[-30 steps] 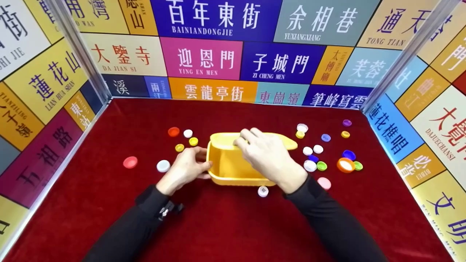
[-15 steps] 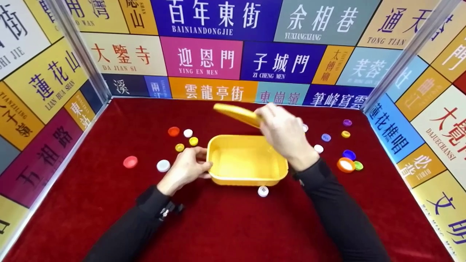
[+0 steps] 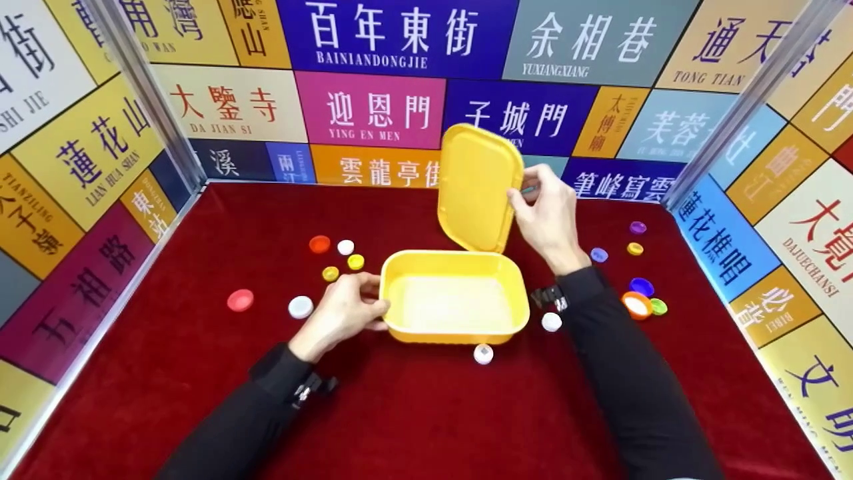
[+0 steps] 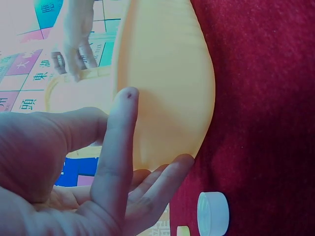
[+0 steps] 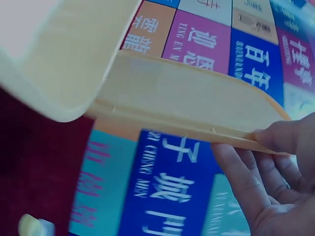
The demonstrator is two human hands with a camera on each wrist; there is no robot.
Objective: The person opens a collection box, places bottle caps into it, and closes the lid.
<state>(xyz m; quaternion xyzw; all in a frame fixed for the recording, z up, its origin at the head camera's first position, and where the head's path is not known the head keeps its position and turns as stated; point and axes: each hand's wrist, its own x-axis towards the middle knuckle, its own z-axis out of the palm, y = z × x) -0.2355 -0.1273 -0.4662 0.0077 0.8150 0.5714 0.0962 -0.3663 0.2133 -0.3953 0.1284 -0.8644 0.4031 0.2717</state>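
Note:
A rectangular yellow plastic box (image 3: 460, 337) sits uncovered on the red cloth, its inside bare. My left hand (image 3: 343, 308) holds its left end; in the left wrist view the thumb and fingers (image 4: 162, 189) lie against the outer wall (image 4: 170, 73). Behind the box my right hand (image 3: 550, 217) pinches the long edge of the matching yellow lid (image 3: 478, 190). The lid stands nearly upright, its lower end close over the box's far rim. In the right wrist view, the thumb is on one face of the lid (image 5: 192, 96) and fingers are on the other.
Several bottle caps lie at the left, among them a red cap (image 3: 319, 244) and a white cap (image 3: 300, 307). More lie at the right, including an orange cap (image 3: 637, 305). One white cap (image 3: 483, 354) is just in front of the box. Printed panels (image 3: 373, 110) wall the table.
My right hand has lifted the lid off the box, carried it back and turned it upright. My left hand has stayed at the box's left end. The box has not moved.

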